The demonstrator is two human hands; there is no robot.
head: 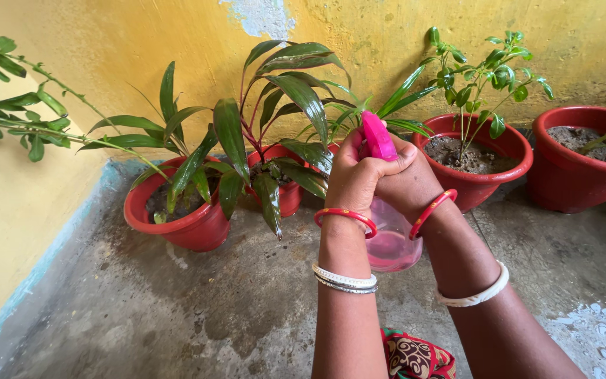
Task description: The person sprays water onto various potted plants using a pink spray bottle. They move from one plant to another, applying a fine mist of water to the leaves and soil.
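Hands: both wrapped round pink spray bottle (387,210), held up mid-frame over bare concrete floor (177,309), in front of row of potted plants.
Left hand (355,179): grip pressed tight on bottle neck, fingers curled over the far side; red bangle and 2 thin silver bangles on wrist.
Right hand (412,184): grip closed on the pump head from the right, thumb laid across the left hand; red bangle plus white bangle lower down forearm.
Bottle: pink nozzle cap (376,137) pokes up between the 2 hands; clear pinkish body hangs below the wrists, liquid low in it. Which way the nozzle faces: cannot tell for sure.
Nearest plant: dark red-green broad-leaf plant (282,105) in small red pot (285,196), just beyond the left hand, leaves nearly touching knuckles.
Other pots: wide red pot (191,224) w/ long green leaves at left; red pot (485,179) w/ thin leafy stem at right; 4th red pot (583,175) at far right, mostly soil.
Backdrop: stained yellow wall (142,42), paint flaking near top; leafy branch (8,119) reaching in from left.
Step in hand, as judged: bottle gripped and raised toward foliage, trigger squeeze looks about due.
Next move calls for, as judged: firm press on pump while the 2nd hand steadies the bottle, nozzle kept aimed at leaves.
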